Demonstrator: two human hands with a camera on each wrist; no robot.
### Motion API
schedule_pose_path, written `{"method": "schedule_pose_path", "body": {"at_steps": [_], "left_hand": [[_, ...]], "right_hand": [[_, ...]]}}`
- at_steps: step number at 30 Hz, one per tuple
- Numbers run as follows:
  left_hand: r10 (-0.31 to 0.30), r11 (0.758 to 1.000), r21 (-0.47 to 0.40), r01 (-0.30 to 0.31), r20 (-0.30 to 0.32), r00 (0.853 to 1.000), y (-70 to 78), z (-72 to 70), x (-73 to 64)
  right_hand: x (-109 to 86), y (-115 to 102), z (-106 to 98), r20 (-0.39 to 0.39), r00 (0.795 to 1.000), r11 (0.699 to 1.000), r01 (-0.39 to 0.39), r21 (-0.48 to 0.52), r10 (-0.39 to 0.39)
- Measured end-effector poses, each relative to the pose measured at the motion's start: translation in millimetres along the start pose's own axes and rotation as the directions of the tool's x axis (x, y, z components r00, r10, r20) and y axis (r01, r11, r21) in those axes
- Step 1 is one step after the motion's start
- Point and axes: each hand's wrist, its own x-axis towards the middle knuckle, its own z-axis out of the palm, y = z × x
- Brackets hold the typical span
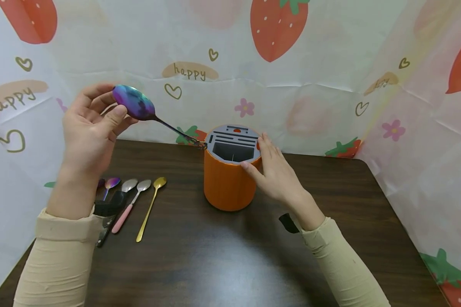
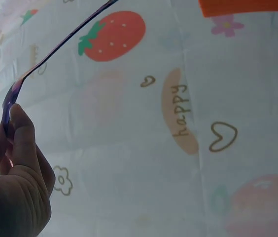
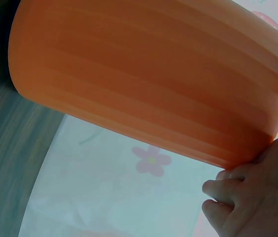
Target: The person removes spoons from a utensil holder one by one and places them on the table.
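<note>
My left hand (image 1: 94, 123) pinches an iridescent purple-blue spoon (image 1: 138, 102) by its bowl, between thumb and fingers. The thin dark handle slopes down to the right, and its openwork end is at the left rim of an orange cylindrical utensil holder (image 1: 230, 187). Whether the tip touches the rim, I cannot tell. The holder stands upright, with a grey slotted top (image 1: 234, 138) that has one large opening. My right hand (image 1: 276, 175) rests against the holder's right side, its fingers fairly straight and the thumb at the front rim.
Left on the dark wooden table (image 1: 230, 264) lie a gold spoon (image 1: 151, 209), a pink-handled spoon (image 1: 132, 207), a silver-bowled spoon (image 1: 129, 185) and a purple spoon (image 1: 112, 183), partly hidden by the left forearm. A strawberry-print cloth (image 1: 315, 55) hangs behind the table.
</note>
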Motion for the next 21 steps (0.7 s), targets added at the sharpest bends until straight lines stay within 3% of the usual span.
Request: {"method": "schedule_pose_path", "body": {"at_steps": [3,8,13,17,21], "left_hand": [[-0.025,1.000,-0.006,0.025,0.007,1.000,2.0,-9.0,-2.4],[-0.099,0.994,0.057,0.096,0.040,0.994,-1.9,-23.0,-6.5],[-0.224,0.962,0.177,0.210,0.061,0.973,-13.2,-36.6,-8.9],[-0.331,0.892,0.343,0.292,0.058,0.942,-25.2,-45.8,-9.7],[-0.422,0.780,0.536,0.322,0.071,0.904,-40.2,-53.4,-9.1]], "right_hand": [[0.0,-0.3,-0.6,0.001,1.000,1.000,-0.002,-0.002,0.002],[0.5,-0.1,-0.4,-0.003,1.000,1.000,0.002,-0.003,-0.002],[0.5,-0.7,-0.1,-0.005,1.000,1.000,0.004,0.000,-0.004],[1.0,-0.9,0.6,-0.011,1.000,1.000,0.001,0.001,-0.001],[1.4,0.2,1.2,-0.009,1.000,1.000,0.005,-0.005,-0.005]]}}
